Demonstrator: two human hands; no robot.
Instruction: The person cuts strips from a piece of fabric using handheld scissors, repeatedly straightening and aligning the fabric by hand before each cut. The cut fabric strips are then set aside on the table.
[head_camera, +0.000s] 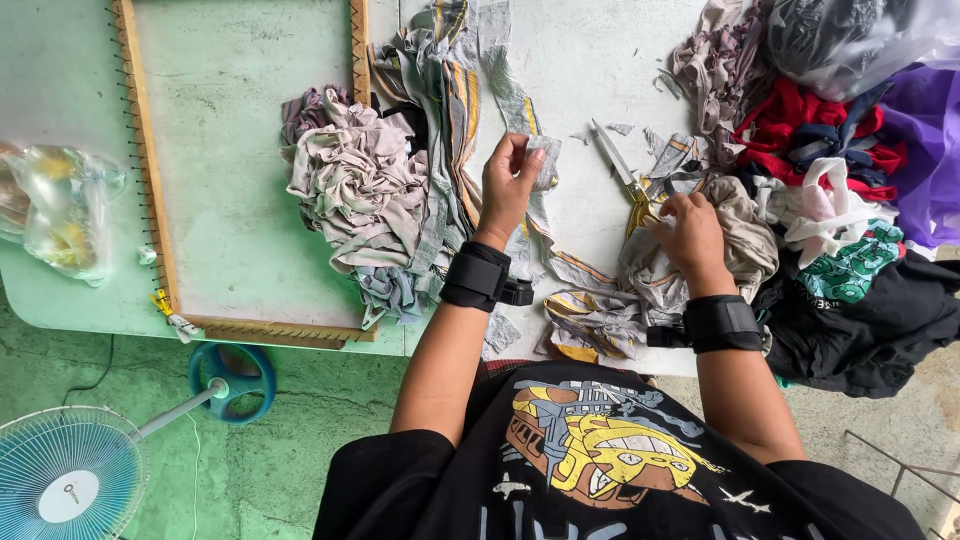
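Between thumb and fingers of the left hand (508, 185): a narrow grey fabric strip (543, 160), pinched at its upper end and held up over the middle of the white tabletop (590, 60), the rest trailing down toward the near edge. Just right of it, scissors (622, 178) with a yellow handle, blades open and pointing away, lying flat on the tabletop. Right hand (692, 232) laid on a crumpled beige rag (745, 240), fingers curled down and touching the scissors' handle; whether gripping the handle or only the cloth, cannot tell. Black wristbands on both forearms. Below the hands, striped grey-and-yellow scraps (590, 320) heaped at the near edge. Left of the held strip, long striped strips (455, 90) running away across the tabletop, and beside them a bundle of pale grey-pink strips (350, 190). Further left, a wooden weaving frame (150, 180) with rows of nails along its rails, and a clear plastic bag (60, 210) at the far left end. At the right, a mixed pile of clothes (830, 150) in red, navy, white, green and black. Down on the green floor, a blue pedestal fan (70, 480).
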